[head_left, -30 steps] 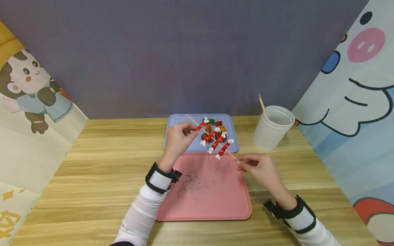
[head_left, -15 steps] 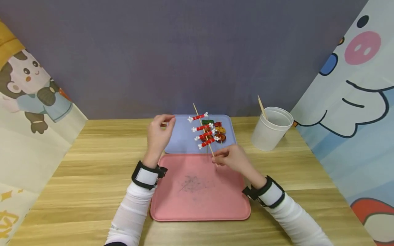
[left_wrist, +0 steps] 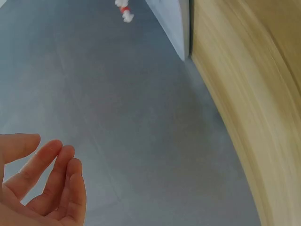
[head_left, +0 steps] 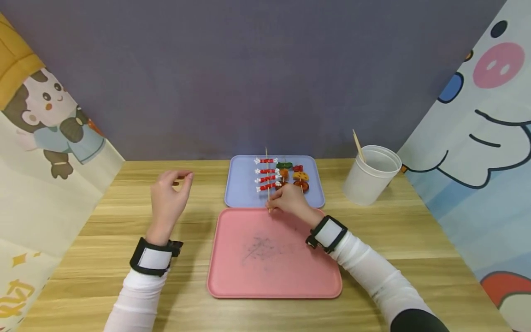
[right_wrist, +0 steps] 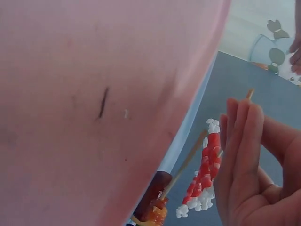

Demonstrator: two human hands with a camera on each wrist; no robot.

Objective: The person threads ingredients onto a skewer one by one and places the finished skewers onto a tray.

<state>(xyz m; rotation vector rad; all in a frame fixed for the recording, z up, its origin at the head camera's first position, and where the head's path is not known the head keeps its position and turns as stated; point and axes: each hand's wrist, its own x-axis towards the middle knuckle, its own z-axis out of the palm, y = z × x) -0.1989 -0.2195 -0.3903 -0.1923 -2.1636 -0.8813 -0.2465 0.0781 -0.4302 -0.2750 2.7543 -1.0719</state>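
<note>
My right hand (head_left: 292,200) pinches the lower end of a wooden skewer (head_left: 268,179) between thumb and fingertips. Threaded on it are several toy pieces, red in the middle with white bone-like ends. Skewer and pieces overlap the left half of a blue tray (head_left: 240,196) in the head view. In the right wrist view the red and white pieces (right_wrist: 204,169) hang just beyond the fingers. My left hand (head_left: 170,198) is over the table to the left, thumb and fingers loosely bent with nothing between them.
Two loaded skewers with green, orange, yellow and brown pieces (head_left: 300,176) lie on the blue tray's right side. A pink tray (head_left: 274,276) with dark scuffs sits in front. A white tub (head_left: 367,182) holding wooden sticks (head_left: 358,146) stands right. A grey panel (head_left: 265,83) rises behind.
The left hand has let go of the skewer and moved left, away from it. The right hand has carried the skewer left and turned it from slanted to nearly straight over the blue tray.
</note>
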